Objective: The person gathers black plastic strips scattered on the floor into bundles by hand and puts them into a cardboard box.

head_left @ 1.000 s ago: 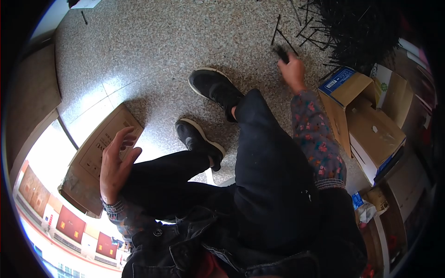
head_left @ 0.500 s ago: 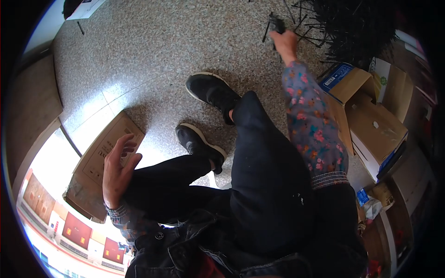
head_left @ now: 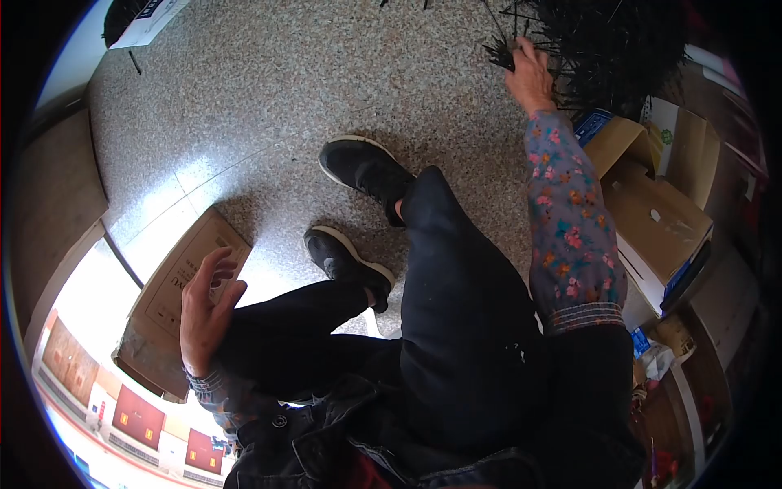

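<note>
At the top right, my right hand (head_left: 531, 80) reaches down to the floor, its fingers closed around a small bunch of thin black strips (head_left: 498, 55). Beside it lies a large tangled heap of similar black strips (head_left: 615, 53), with some loose ones scattered at its near edge. The exact kind of strip is too small to tell. My left hand (head_left: 208, 314) hovers near my left knee, in front of a cardboard box. Its fingers are loosely curved and apart, with nothing in them.
A closed cardboard box (head_left: 175, 301) stands at the left. Opened cardboard boxes (head_left: 656, 216) sit below the heap on the right. A white box (head_left: 151, 24) holding black material is at the top left. My shoes (head_left: 366, 171) rest on the speckled floor (head_left: 326, 73).
My right hand has moved right, closer to the black heap, with the bunch of strips still in it. The left hand stays almost where it was.
</note>
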`<act>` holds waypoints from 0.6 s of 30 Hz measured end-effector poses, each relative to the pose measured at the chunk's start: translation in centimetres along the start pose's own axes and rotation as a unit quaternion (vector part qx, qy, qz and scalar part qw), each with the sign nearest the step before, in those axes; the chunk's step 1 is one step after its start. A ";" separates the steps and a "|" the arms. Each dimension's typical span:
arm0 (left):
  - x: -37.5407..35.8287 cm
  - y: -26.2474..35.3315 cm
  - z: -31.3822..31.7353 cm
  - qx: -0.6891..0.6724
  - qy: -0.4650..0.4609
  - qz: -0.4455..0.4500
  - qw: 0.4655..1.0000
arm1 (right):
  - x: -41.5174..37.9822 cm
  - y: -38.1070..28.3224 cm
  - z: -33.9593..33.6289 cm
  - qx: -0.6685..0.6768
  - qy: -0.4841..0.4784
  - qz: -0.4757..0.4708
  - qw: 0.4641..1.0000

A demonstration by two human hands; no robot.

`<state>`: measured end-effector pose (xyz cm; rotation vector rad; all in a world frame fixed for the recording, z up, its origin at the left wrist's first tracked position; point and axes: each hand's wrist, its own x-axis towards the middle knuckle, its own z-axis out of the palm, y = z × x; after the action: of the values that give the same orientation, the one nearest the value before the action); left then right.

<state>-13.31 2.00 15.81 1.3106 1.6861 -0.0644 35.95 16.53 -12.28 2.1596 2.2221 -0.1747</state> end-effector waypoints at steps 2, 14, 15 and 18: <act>-0.1 0.0 0.0 -0.001 0.002 0.002 1.000 | -0.3 0.9 0.3 -0.009 -0.006 0.012 1.000; 0.1 0.2 0.1 -0.015 -0.008 -0.012 1.000 | -3.3 2.1 1.6 -0.008 0.037 0.095 0.995; 0.2 0.3 0.1 -0.009 -0.007 -0.008 1.000 | -3.8 0.8 1.5 0.016 0.043 0.053 0.998; 0.2 0.3 0.0 0.007 -0.008 0.000 1.000 | -5.4 -3.4 1.9 0.064 0.037 -0.031 0.997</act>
<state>-13.06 2.28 15.86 1.3172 1.6755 -0.0875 32.62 10.91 -13.38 2.1966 2.3825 -0.2501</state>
